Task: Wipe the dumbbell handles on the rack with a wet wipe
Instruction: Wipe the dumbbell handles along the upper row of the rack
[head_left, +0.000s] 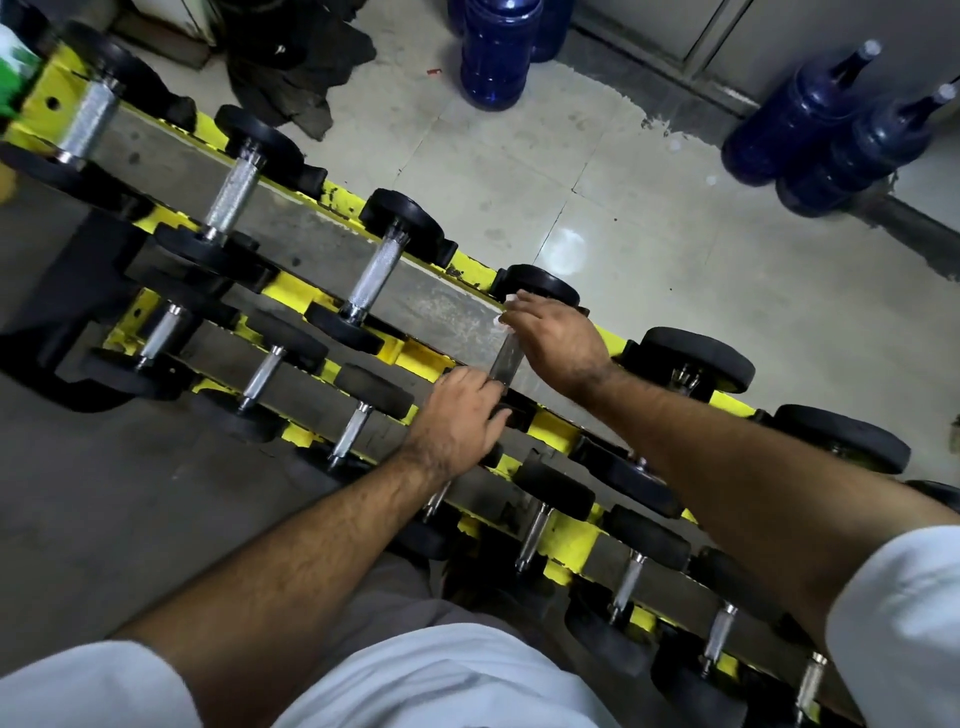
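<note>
Head view: yellow rack (551, 430), two tiers of black-ended dumbbells. Right hand (558, 340) over far end of one upper-tier dumbbell handle (505, 358), fingers curled round a white wet wipe (508, 306) just beside the far weight. Left hand (460, 415) on near end of same dumbbell, fingers laid flat, relaxed, gripping nothing. Blue water jugs (498, 52) on tiled floor (597, 208) beyond rack.

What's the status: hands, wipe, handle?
Right hand pinches wet wipe at handle top. Left hand rests on near weight end. Nothing blocking.
</note>
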